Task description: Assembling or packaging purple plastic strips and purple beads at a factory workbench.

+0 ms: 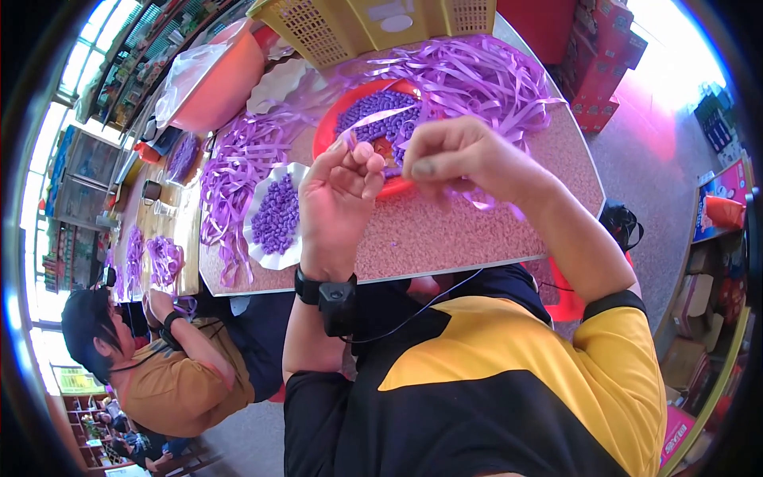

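My left hand (340, 195) is raised over the near side of a red plate, fingers curled and thumb tip pressed near the index finger. A pale purple ribbon (385, 116) runs from that pinch across the plate toward the upper right. To its right, my right hand (455, 157) has its thumb and fingers closed together; whatever they pinch is hidden. Below both hands lies the red plate (326, 127), holding many small purple beads (372, 110). Left of my left wrist stands a white fluted dish (291, 256) filled with more purple beads (275, 216).
Heaps of purple ribbon (485, 79) cover the table's far right, with another pile (230, 175) at left. A yellow basket (350, 32) and a large pink basin (230, 75) stand at the back. At left, a co-worker (179, 370) sits by a wooden table. Red boxes (592, 67) are stacked right.
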Motion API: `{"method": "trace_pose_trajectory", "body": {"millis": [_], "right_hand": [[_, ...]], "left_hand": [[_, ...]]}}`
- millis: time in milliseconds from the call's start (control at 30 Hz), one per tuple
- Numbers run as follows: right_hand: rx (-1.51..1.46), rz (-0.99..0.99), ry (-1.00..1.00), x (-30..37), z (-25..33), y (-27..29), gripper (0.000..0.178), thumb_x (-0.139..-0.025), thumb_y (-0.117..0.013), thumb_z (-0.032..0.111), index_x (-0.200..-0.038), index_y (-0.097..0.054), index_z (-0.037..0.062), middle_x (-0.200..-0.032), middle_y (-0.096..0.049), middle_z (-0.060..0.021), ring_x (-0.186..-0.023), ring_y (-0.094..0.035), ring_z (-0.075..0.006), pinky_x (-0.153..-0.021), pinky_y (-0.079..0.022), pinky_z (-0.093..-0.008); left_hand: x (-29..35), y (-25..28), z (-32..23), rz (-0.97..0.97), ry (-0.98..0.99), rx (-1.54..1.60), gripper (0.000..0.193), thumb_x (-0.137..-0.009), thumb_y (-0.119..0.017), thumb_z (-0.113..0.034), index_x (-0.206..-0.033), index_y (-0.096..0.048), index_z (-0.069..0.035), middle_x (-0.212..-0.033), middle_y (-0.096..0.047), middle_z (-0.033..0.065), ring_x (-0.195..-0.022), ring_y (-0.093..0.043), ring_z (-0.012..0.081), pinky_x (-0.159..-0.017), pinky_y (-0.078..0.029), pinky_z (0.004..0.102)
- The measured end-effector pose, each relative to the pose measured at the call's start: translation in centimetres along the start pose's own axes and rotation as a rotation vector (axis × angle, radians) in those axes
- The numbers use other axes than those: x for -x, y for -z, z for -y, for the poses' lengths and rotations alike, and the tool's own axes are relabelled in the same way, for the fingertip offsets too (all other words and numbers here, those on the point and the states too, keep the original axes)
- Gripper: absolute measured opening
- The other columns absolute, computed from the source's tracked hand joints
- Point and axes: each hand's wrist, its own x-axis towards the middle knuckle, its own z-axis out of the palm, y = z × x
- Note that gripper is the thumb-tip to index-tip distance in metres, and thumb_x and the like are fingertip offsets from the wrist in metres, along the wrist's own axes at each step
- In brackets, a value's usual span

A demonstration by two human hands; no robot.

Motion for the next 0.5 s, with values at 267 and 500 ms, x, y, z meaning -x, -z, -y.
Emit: {"method": "trace_pose_trajectory", "body": {"millis": [267, 500], "right_hand": [[-0.18, -0.506, 0.413, 1.2, 2.8, 2.2, 0.019, -0.098, -0.057, 0.02, -0.097, -0.064, 0.0022, -0.061, -0.04, 0.0031, -0.049, -0.041, -0.0086, -0.044, -0.03, -0.0217], [-0.3, -0.614, 0.518, 1.9, 3.2, 4.8, 0.021, -0.101, -0.053, 0.021, -0.101, -0.062, 0.0017, -0.069, -0.047, 0.0017, -0.056, -0.04, -0.0087, -0.05, -0.03, -0.021]], "left_hand": [[2.1, 1.9, -0.6, -0.036, -0.009, -0.013, 0.021, -0.098, -0.052, -0.01, -0.116, -0.057, -0.004, -0.081, -0.056, 0.0069, -0.074, -0.055, 0.0186, -0.054, -0.041, 0.028], [4.9, 1.7, -1.6, -0.059, -0.093, -0.123, 0.02, -0.097, -0.049, -0.008, -0.113, -0.061, -0.003, -0.077, -0.054, 0.007, -0.072, -0.053, 0.0189, -0.052, -0.04, 0.0276]]}}
